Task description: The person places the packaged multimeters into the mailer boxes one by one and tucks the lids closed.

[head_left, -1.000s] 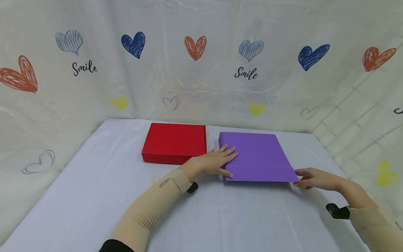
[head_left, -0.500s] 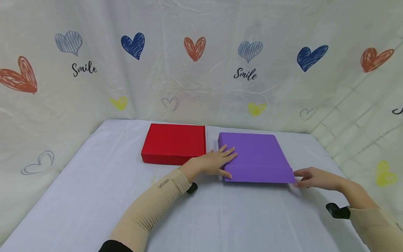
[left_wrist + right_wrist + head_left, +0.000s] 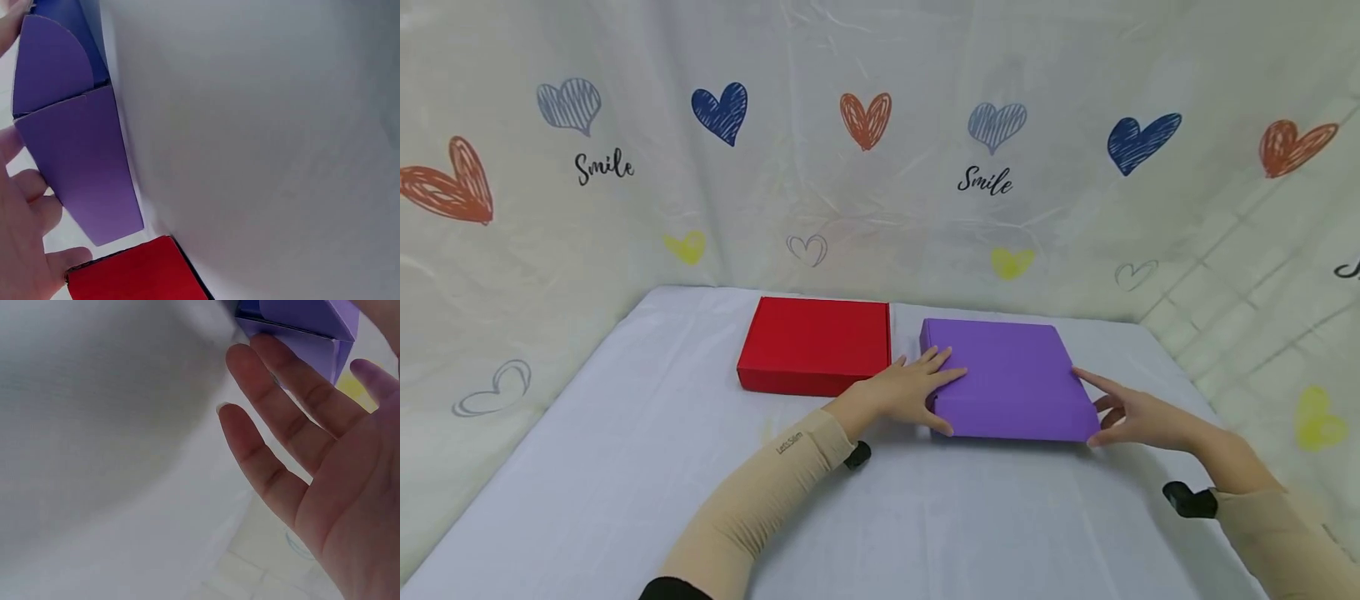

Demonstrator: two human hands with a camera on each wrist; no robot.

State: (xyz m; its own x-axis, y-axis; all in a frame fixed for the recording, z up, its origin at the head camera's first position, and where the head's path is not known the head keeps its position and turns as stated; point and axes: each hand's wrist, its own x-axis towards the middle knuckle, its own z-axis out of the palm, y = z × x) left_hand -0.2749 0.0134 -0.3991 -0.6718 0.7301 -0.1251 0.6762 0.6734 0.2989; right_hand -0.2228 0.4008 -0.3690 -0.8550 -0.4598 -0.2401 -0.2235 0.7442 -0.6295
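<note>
A purple cardboard box (image 3: 1007,367) lies on the white-covered table, its lid lowered over it. Spread fingers of my left hand (image 3: 910,392) rest on the lid's left edge, with the thumb at the front left corner. At the opposite side is my right hand (image 3: 1150,421), its thumb at the front right corner and its index fingertip on the right edge. The left wrist view shows the box's side wall (image 3: 84,169) and a rounded tab (image 3: 53,65). In the right wrist view, the right fingers (image 3: 278,394) stretch out beside the box end.
A red cardboard box (image 3: 816,337) lies to the left of the purple one, just behind my left wrist. The white table cover (image 3: 985,517) runs back to a hanging cloth (image 3: 910,192) printed with hearts.
My right hand has shifted slightly left, its index finger reaching farther along the box's side. The lid's protruding front right corner has come down and inward. The left hand stays in place.
</note>
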